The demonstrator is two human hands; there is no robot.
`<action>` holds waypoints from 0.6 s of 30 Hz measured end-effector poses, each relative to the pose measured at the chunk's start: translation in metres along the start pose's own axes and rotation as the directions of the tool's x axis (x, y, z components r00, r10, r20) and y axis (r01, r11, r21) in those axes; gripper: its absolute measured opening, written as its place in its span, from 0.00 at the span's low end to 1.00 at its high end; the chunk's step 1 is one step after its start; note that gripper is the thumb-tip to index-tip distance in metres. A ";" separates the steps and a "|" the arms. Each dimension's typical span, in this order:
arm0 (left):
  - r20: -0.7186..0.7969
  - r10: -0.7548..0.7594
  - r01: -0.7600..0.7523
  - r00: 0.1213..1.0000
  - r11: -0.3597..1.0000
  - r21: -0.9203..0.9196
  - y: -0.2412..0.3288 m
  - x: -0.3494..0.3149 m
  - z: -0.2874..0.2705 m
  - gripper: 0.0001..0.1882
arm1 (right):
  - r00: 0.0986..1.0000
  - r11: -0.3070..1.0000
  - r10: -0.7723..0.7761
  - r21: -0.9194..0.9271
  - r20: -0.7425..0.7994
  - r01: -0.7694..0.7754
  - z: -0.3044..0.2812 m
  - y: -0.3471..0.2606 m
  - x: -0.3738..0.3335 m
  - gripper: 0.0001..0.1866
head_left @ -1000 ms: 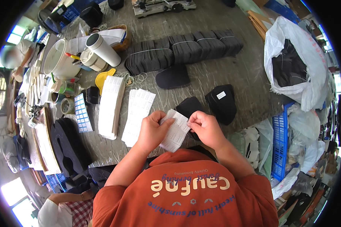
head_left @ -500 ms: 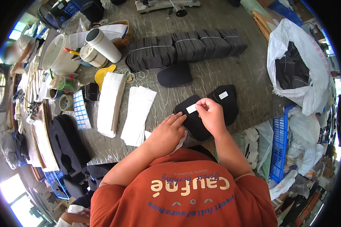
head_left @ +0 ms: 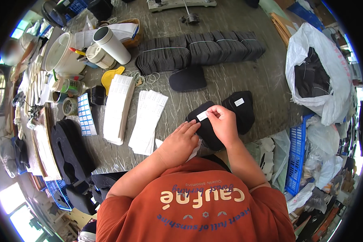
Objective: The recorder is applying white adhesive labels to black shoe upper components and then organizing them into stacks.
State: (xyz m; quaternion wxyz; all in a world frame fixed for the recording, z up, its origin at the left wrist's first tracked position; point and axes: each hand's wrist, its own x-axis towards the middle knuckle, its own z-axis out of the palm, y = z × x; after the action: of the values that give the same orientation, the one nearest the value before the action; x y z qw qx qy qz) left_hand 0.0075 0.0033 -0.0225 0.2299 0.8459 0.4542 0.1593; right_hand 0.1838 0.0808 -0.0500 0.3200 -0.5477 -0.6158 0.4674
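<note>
A black, rounded fabric piece (head_left: pixel 209 135) lies flat on the table edge close to my body. Across its left side rests my left hand (head_left: pixel 182 139), fingers stretched out and fingertips pressing the fabric. White paper (head_left: pixel 195 150) pokes out beside that palm; how it is held is hidden. Thumb and forefinger of my right hand (head_left: pixel 223 123) pinch the right end of a small white label (head_left: pixel 202 116), which lies against the upper part of the fabric piece. Just right of it is another black piece (head_left: pixel 241 115) bearing a similar white label (head_left: pixel 239 102).
Beyond my hands lie a single black piece (head_left: pixel 187 79) and a long row of banded black pieces (head_left: pixel 163 55). Stacks of white paper strips (head_left: pixel 119 109) are on the left, near a white tumbler (head_left: pixel 112 45). An open white sack (head_left: pixel 292 76) stands at right, above a blue crate (head_left: pixel 296 157).
The whole view has shifted slightly. Both hands keep nearly the same place on the black piece, with the right still pinching the label.
</note>
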 end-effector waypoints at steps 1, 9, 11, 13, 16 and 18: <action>0.000 0.000 0.000 1.000 1.000 -0.001 0.000 0.001 -0.001 0.10 | 1.000 1.000 -0.005 -0.005 -0.001 0.005 0.000 0.001 0.000 0.04; 0.037 0.005 -0.008 0.999 0.997 0.079 -0.001 0.008 0.000 0.12 | 0.998 0.998 -0.067 -0.010 -0.009 0.067 0.001 0.007 0.002 0.07; 0.052 0.004 -0.009 0.999 0.995 0.098 -0.001 0.009 -0.001 0.12 | 0.996 0.995 0.027 -0.097 -0.088 -0.036 0.002 -0.003 0.002 0.16; 0.066 0.007 -0.015 0.998 0.993 0.116 0.000 0.010 -0.002 0.11 | 0.995 0.990 0.036 -0.132 -0.092 -0.048 0.001 -0.004 0.003 0.18; 0.047 0.018 -0.024 0.999 0.992 0.120 0.000 0.011 -0.002 0.10 | 0.995 0.964 0.033 -0.260 -0.093 -0.056 0.001 -0.013 0.004 0.19; 0.020 0.011 -0.014 1.000 0.990 0.140 0.001 0.014 -0.002 0.09 | 0.996 0.935 0.021 -0.351 -0.092 -0.052 0.001 -0.012 0.006 0.19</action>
State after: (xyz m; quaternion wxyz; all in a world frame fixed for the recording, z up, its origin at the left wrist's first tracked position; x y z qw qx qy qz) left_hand 0.0144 0.0149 -0.0197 0.1735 0.8642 0.4567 0.1204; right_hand 0.1776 0.0872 -0.0401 0.2340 -0.6273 -0.6650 0.3309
